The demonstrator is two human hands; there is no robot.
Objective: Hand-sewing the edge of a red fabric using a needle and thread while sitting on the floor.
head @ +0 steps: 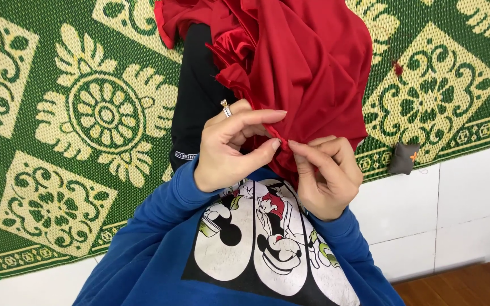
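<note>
Both hands, left hand (228, 144) and right hand (327, 173), pinch a folded edge of the red cloth (307, 62) draped over the lap above the green mat (75, 113); most of the cloth hangs bunched, seemingly unworked.

The red fabric (307, 62) runs off the frame's top edge. It hides most of the black garment (197, 96) and the fingertips pinching its fold.

The cloth (307, 62) lies over the mat (75, 113), far of both hands; a pincushion (404, 158) sits right.
</note>
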